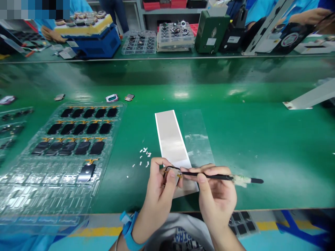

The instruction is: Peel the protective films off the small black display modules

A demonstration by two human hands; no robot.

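Observation:
My left hand (159, 188) pinches a small black-framed display module (172, 175) between thumb and fingers. My right hand (216, 195) is shut on black tweezers (209, 176), whose tips reach the module's edge and whose taped grip sticks out to the right. Beneath both hands lies a silver sheet with white borders (170, 136), and a clear plastic film (197, 134) lies beside it. Tiny white scraps (143, 155) are scattered just left of the sheet. What the tweezer tips hold, if anything, is too small to tell.
A clear tray of black displays with gold flex tails (24, 167) fills the left of the green bench mat (261, 139). Small parts (112, 98) lie beyond it. Across the far shelf stand a blue box (96, 45) and stacked trays (175, 36). A co-worker's hand (49, 34) rests at far left.

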